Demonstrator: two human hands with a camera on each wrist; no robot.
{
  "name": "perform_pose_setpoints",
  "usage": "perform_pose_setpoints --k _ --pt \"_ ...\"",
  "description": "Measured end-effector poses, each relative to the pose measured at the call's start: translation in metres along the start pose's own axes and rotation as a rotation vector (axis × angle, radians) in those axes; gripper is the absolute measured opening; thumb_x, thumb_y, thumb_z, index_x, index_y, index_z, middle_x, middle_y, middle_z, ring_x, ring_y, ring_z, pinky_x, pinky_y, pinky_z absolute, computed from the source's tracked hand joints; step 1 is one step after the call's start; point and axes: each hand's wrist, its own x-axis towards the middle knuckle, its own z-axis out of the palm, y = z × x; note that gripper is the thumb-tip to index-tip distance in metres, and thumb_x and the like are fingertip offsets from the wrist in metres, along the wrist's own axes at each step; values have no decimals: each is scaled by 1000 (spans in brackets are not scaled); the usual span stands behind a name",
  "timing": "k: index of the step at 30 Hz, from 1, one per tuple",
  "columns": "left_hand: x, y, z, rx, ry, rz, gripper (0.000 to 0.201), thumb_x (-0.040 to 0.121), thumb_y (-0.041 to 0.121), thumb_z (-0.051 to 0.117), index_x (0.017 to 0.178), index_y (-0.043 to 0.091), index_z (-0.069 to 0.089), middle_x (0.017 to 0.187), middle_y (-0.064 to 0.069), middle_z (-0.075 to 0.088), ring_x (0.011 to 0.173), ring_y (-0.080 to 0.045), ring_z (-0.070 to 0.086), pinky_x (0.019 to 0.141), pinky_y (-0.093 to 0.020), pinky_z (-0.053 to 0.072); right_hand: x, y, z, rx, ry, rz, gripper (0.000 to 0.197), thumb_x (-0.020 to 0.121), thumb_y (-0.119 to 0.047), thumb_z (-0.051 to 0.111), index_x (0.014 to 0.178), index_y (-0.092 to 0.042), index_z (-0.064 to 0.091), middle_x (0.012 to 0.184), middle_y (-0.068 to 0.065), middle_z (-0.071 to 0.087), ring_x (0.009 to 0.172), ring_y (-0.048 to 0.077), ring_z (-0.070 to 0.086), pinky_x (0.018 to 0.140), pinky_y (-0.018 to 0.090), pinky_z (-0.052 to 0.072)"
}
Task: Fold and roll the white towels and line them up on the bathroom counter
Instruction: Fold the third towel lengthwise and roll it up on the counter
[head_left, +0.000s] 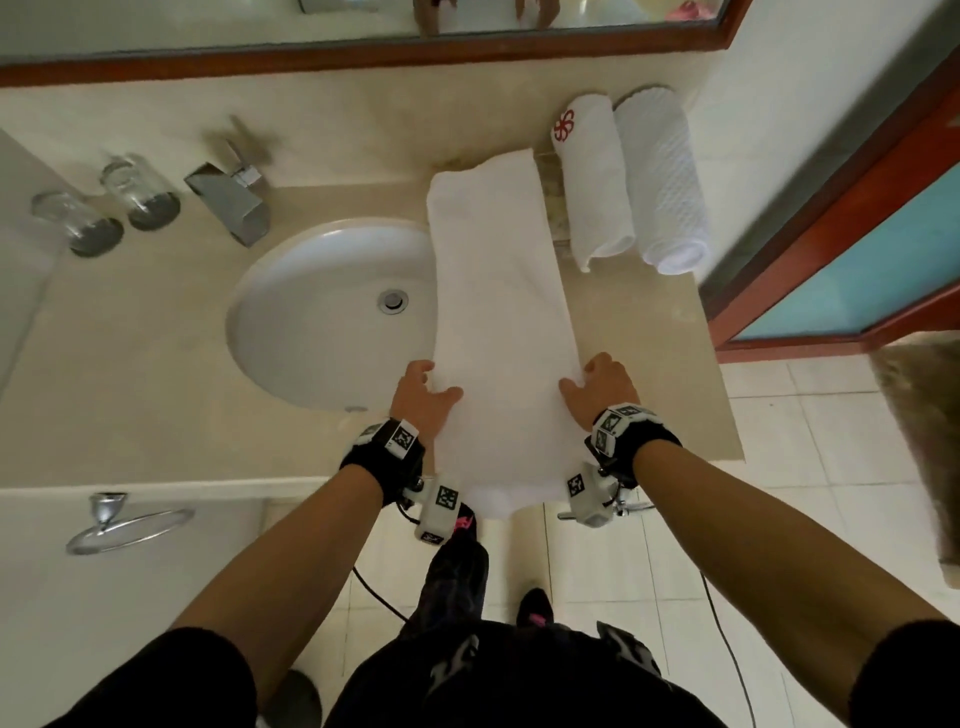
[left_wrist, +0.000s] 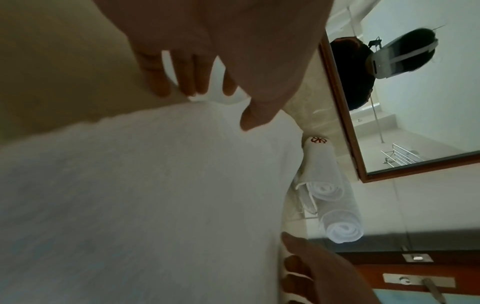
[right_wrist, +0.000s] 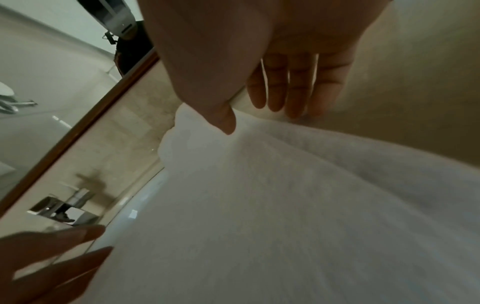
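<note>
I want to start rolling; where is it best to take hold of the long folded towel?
Judging by its pose, grip the folded towel at its near end, one hand on each long edge, coming from the counter's front: that end overhangs, so fingers can tuck under.

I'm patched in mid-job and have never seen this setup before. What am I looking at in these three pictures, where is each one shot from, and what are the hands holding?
There is no robot here: a person works with bare hands and wears three cameras. The big picture comes from the head, looking down at a bathroom counter. The other two come from cameras strapped to each wrist, looking along the fingers.

A long folded white towel lies on the counter, partly over the sink, its near end hanging off the front edge. The left hand and right hand each grip one long edge of it, thumb on top.

At the back right, two rolled towels lie side by side: one with a red emblem, one with a waffle texture. A faucet and two glasses stand to the left.
</note>
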Motion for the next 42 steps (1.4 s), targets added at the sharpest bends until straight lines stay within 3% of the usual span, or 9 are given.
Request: perform_pose_setpoints --k 4,9,14,18,24,28,33,37,42 --pt "-47 -31 13 13 324 132 14 85 26 66 87 14 58 86 -5 62 73 -20 58 65 -28 45 -33 27 0 32 -64 -28 29 90 -45 57 86 -16 58 81 2 62 78 26 59 69 30 46" --pt "-89 -91 37 -56 240 -76 35 86 34 65 63 10 55 62 -11 63 60 -32 61 63 -41 53 -76 56 12 78 -329 14 38 91 -35 54 76 -3 66 68 10 71 51 18 62 47 23 47" --pt "-95 -101 40 -164 90 -283 15 87 5 59 102 3 61 93 -9 59 74 -24 55 62 -29 42 -82 81 33 -88 -440 48 44 85 -38 58 110 -2 64 106 15 70 94 31 68 81 41 57" --pt "-101 -100 43 -242 -94 -346 56 94 10 59 147 9 39 137 -12 50 127 -33 43 105 -36 35 -88 92 45 234 -477 228 84 80 -51 72 147 -16 35 141 6 48 118 27 54 95 42 51" --pt "-119 -96 45 -277 -156 -268 26 82 4 66 108 7 67 100 -5 67 96 -25 60 74 -28 44 -90 102 51 323 -417 128 41 84 -36 73 111 -13 53 95 8 65 93 29 63 78 36 55" --pt "-124 -96 34 -434 -134 -359 47 49 21 67 93 4 66 101 -21 66 95 -37 61 80 -39 49 -92 98 46 428 -378 72 25 88 -18 67 68 -18 52 74 -2 51 81 20 51 69 27 42" --pt "-150 -83 16 -548 -272 -416 18 89 23 61 96 10 70 88 -11 75 75 -27 71 68 -32 57 -106 88 40 895 -469 292 10 89 -5 54 84 -14 58 86 4 59 84 25 58 73 36 53" --pt "-161 -91 1 -593 -274 -421 28 78 29 70 98 9 74 98 -16 73 80 -31 70 82 -39 55 -123 89 38 992 -501 338 2 91 -10 57 90 -12 56 96 11 66 82 28 62 65 36 51" --pt "-182 -97 -2 -604 -285 -420 41 73 33 72 106 9 72 105 -19 71 88 -34 68 89 -46 52 -141 105 47 881 -437 281 47 85 -20 71 119 -18 40 113 13 60 98 33 62 88 55 54"
